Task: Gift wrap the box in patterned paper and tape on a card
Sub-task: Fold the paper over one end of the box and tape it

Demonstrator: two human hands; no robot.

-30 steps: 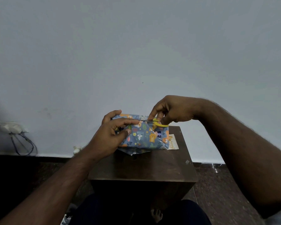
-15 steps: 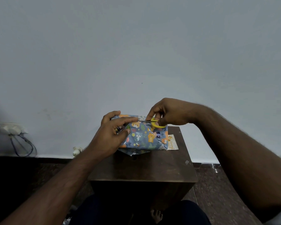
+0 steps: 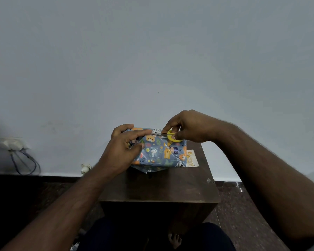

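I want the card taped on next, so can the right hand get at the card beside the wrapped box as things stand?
Probably not straight away: the right hand grips yellow scissors over the wrapped box. The card itself lies uncovered on the table, beside the box, so the way looks free once the scissors are put down.

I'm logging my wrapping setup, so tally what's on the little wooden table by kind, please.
Wrapped boxes: 1, the wrapped box
Scissors: 1, the yellow-handled scissors in the right hand
Cards: 1, the card beside the box
Total: 3
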